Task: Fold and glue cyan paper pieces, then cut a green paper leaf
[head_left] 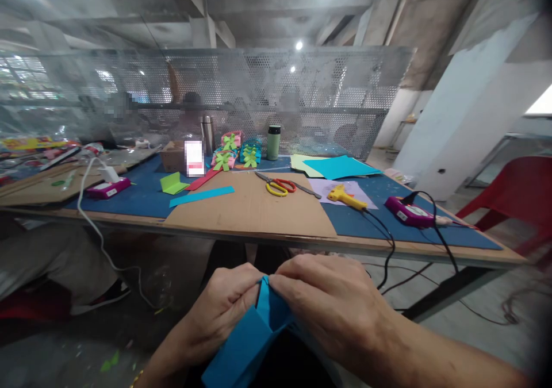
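A folded piece of blue paper (244, 342) is held over my lap, below the table's front edge. My left hand (230, 302) pinches its upper end from the left. From the right, my right hand (325, 296) closes on the same end, and the fingertips of both hands nearly meet at a narrow fold. The lower part of the paper spreads into wider flat faces towards me. My right hand covers much of its right side.
On the table, a cardboard sheet (259, 210) bears scissors (278, 187) and a blue paper strip (202, 196). To the right lie a yellow glue gun (347, 197), blue sheets (342, 167) and a purple power strip (407, 212). Small gift-like boxes (224, 159) and a green tumbler (273, 143) stand behind.
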The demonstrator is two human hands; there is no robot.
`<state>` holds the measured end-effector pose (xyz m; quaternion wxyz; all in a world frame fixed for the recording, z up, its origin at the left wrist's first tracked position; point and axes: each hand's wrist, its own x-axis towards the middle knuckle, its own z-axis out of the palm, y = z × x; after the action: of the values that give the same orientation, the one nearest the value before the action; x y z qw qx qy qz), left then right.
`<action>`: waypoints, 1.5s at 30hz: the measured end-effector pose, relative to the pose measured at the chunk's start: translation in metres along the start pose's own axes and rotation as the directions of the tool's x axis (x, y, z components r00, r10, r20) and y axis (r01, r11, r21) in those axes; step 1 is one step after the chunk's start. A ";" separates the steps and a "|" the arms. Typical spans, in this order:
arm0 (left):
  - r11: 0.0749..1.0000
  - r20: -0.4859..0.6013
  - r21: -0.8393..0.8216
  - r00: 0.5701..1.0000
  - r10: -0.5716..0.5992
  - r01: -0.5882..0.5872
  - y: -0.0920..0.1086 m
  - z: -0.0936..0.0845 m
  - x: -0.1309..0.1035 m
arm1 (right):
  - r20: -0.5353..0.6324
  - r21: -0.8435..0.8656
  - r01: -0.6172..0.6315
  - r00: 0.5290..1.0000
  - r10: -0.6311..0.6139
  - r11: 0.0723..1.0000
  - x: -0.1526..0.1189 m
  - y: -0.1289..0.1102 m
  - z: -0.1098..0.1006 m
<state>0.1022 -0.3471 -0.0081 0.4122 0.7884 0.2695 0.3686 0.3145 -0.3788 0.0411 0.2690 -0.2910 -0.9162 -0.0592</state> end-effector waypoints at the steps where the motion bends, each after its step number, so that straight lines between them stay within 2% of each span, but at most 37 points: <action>1: 1.000 0.008 0.001 1.000 -0.010 0.010 0.000 -0.001 0.000 | 0.012 0.019 -0.017 1.000 0.017 1.000 0.000 0.000 -0.001; 4: 1.000 0.050 0.028 0.999 -0.012 0.011 0.000 -0.002 -0.001 | 0.045 0.162 -0.101 0.994 0.095 0.982 0.003 0.002 -0.004; 7: 0.995 0.099 0.098 0.995 0.007 -0.017 0.000 -0.002 -0.002 | 0.137 0.333 -0.225 0.972 0.189 0.916 0.010 0.007 -0.008; 11: 0.983 0.154 0.173 0.987 0.037 -0.064 -0.002 -0.002 -0.002 | 0.366 0.465 -0.432 0.888 0.277 0.773 0.017 0.015 -0.012; 14: 0.978 0.188 0.179 0.979 0.073 -0.108 -0.004 -0.004 -0.002 | 0.465 0.500 -0.518 0.837 0.289 0.694 0.019 0.018 -0.012; 17: 0.975 0.231 0.176 0.969 0.091 -0.133 -0.006 -0.005 -0.002 | 0.480 0.533 -0.538 0.828 0.290 0.653 0.020 0.020 -0.012; 22: 0.977 0.274 0.173 0.959 0.074 -0.125 -0.004 -0.006 -0.002 | 0.525 0.589 -0.524 0.827 0.202 0.616 0.021 0.026 -0.010; 26: 0.981 0.271 0.183 0.963 0.017 -0.068 -0.002 -0.005 -0.004 | 0.532 0.528 -0.521 0.818 0.217 0.670 0.019 0.025 -0.011; 30: 0.990 0.289 0.126 0.957 0.029 -0.068 -0.001 -0.005 -0.002 | 0.516 0.515 -0.494 0.831 0.207 0.701 0.019 0.022 -0.015; 32: 0.992 0.309 0.093 0.949 0.056 -0.089 -0.001 -0.006 -0.001 | 0.556 0.553 -0.534 0.808 0.194 0.640 0.020 0.022 -0.015; 36: 0.989 0.354 0.047 0.929 0.113 -0.138 -0.001 -0.008 0.001 | 0.675 0.616 -0.677 0.717 0.173 0.403 0.021 0.023 -0.011; 38: 0.987 0.366 0.030 0.921 0.134 -0.155 -0.002 -0.009 0.002 | 0.702 0.638 -0.707 0.697 0.148 0.306 0.021 0.024 -0.008; 39: 0.987 0.366 0.027 0.920 0.140 -0.161 -0.002 -0.009 0.002 | 0.699 0.647 -0.705 0.701 0.143 0.291 0.020 0.024 -0.007; 41: 0.986 0.363 0.033 0.922 0.138 -0.161 -0.003 -0.009 0.002 | 0.661 0.655 -0.672 0.731 0.167 0.345 0.020 0.023 -0.006; 45: 0.993 0.343 0.032 0.934 0.098 -0.116 -0.004 -0.008 0.002 | 0.505 0.562 -0.531 0.828 0.245 0.634 0.019 0.016 -0.008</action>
<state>0.0967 -0.3397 -0.0081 0.4114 0.8643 0.1600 0.2413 0.3139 -0.3583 0.0572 0.1789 -0.3711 -0.8189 0.3996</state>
